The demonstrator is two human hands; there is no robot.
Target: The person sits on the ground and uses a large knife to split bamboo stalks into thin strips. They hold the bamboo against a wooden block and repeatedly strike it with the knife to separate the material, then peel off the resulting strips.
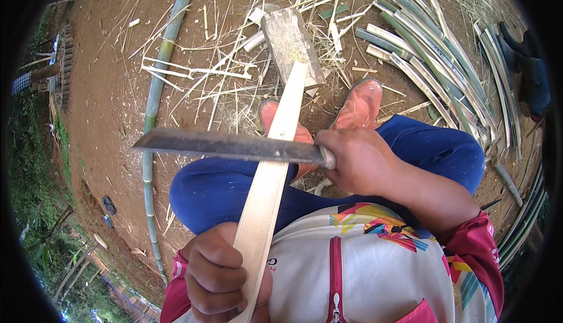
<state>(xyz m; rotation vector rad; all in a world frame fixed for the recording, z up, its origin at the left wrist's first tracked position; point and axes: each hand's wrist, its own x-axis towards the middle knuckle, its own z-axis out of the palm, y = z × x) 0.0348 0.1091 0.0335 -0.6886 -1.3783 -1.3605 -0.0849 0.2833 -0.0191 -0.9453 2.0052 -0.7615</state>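
Observation:
My left hand (217, 270) is closed around the near end of a pale, flat bamboo strip (264, 197), close to my chest. The strip slants up and away from me, and its far end overlaps the near part of a wooden block (291, 38) on the ground. In my right hand (360, 159) is the handle of a machete (229, 147), fingers wrapped round it. Its long dark blade points left and lies across the strip about midway, over my knees. How firmly the edge touches the strip I cannot tell.
A long green bamboo pole (153, 103) lies on the dirt at the left. Split bamboo pieces (434, 53) are heaped at the far right, with thin shavings around the block. My orange boots (359, 103) stand just before the block. Dark boots (528, 70) show at the right edge.

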